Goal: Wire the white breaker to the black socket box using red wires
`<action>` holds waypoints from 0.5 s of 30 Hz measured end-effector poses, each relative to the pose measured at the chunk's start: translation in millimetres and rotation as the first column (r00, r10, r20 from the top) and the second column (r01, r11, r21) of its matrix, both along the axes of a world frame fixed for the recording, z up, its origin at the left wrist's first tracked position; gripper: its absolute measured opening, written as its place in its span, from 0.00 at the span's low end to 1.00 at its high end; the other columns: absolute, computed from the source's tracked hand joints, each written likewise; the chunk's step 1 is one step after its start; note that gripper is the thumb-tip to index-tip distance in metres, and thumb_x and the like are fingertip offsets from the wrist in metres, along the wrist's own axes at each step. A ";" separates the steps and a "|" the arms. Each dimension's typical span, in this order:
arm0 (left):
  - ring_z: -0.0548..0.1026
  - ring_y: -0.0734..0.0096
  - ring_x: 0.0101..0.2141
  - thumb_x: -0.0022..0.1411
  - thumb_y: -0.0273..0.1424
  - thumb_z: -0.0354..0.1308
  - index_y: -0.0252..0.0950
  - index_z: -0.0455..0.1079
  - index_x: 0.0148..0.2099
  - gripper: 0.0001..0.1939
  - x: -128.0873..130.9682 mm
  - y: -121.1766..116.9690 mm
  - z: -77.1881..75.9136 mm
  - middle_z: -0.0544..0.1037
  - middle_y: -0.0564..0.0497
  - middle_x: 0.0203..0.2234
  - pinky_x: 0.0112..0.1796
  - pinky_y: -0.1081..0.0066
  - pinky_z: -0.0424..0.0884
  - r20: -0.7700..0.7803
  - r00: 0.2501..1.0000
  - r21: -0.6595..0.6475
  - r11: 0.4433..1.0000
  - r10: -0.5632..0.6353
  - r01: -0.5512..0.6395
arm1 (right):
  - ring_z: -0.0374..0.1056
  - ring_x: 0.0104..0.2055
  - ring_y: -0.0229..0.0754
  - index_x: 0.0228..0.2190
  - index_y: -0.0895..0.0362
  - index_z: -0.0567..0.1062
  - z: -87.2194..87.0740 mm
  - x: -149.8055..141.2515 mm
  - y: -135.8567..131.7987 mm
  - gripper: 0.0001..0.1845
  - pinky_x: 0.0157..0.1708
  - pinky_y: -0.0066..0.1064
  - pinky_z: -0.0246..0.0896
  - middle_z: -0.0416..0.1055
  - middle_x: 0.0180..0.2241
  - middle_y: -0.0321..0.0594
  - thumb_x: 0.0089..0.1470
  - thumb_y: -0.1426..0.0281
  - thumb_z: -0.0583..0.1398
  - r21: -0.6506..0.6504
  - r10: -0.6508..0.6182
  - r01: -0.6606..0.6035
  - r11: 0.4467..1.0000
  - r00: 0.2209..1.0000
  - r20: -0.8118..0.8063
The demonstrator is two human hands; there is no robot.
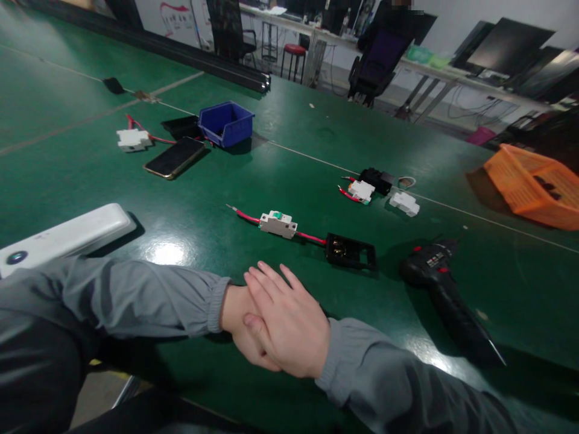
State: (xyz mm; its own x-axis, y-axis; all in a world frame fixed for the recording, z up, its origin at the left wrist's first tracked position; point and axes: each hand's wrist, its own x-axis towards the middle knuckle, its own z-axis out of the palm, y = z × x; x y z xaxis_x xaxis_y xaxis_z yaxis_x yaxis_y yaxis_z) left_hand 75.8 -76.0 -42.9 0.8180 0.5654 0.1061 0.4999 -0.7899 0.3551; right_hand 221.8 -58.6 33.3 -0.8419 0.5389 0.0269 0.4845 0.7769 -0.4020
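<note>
My right hand (292,322) lies over my left hand (242,316) near the table's front edge, its fingers stretched out and holding nothing. The fingers of my left hand are mostly hidden beneath it. Just beyond the hands sits a white circuit breaker (278,224) with a green switch. A red wire (248,216) with a bare tip leaves its left side. Another red wire (312,238) joins its right side to a black open housing (350,252) with brass-coloured parts inside. A black power screwdriver (446,289) lies to the right, apart from both hands.
On the green table (217,193) lie a phone (176,158), a white device (67,235), a blue bin (228,125) and an orange basket (534,187). More breakers (362,191) lie farther back. A person (389,30) sits by the desks behind.
</note>
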 end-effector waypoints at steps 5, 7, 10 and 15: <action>0.74 0.64 0.48 0.61 0.37 0.59 0.35 0.77 0.44 0.14 6.7 17.6 22.3 0.82 0.50 0.41 0.58 0.70 0.63 0.167 0.919 0.037 0.934 -0.356 0.355 | 0.43 0.70 0.49 0.64 0.64 0.58 -1.4 8.7 4.1 0.34 0.68 0.47 0.40 0.55 0.66 0.47 0.66 0.55 0.48 -0.033 -0.007 0.007 0.999 1.000 -0.008; 0.75 0.63 0.46 0.62 0.36 0.57 0.35 0.77 0.42 0.12 11.6 24.2 32.9 0.82 0.49 0.39 0.58 0.68 0.63 0.184 0.896 0.080 0.915 -0.403 0.395 | 0.43 0.70 0.51 0.65 0.64 0.56 -3.8 18.2 4.0 0.38 0.68 0.48 0.40 0.53 0.67 0.48 0.64 0.51 0.50 -0.046 -0.025 0.025 0.999 1.000 0.007; 0.75 0.57 0.46 0.60 0.37 0.58 0.34 0.77 0.44 0.14 16.6 28.4 42.4 0.81 0.46 0.41 0.56 0.61 0.65 0.120 0.890 0.116 0.896 -0.440 0.428 | 0.43 0.70 0.54 0.65 0.67 0.54 -9.5 34.0 1.1 0.50 0.69 0.49 0.40 0.51 0.68 0.51 0.58 0.43 0.53 -0.058 -0.048 0.050 0.997 0.998 0.030; 0.74 0.54 0.47 0.61 0.39 0.57 0.36 0.76 0.45 0.15 18.8 28.1 44.2 0.80 0.44 0.42 0.56 0.57 0.65 0.064 0.897 0.098 0.897 -0.437 0.430 | 0.43 0.70 0.54 0.65 0.69 0.53 -17.6 46.8 -3.5 0.53 0.69 0.49 0.40 0.50 0.68 0.54 0.55 0.42 0.56 -0.035 -0.049 0.050 0.998 0.998 0.031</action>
State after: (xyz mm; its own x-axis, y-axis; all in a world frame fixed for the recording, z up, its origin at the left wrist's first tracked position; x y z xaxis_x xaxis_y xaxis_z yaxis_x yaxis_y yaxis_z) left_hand 94.7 -47.9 1.3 0.9665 0.1432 0.2132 0.0728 -0.9489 0.3071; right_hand 268.6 -62.1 15.7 -0.8146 0.5798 -0.0183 0.5341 0.7374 -0.4135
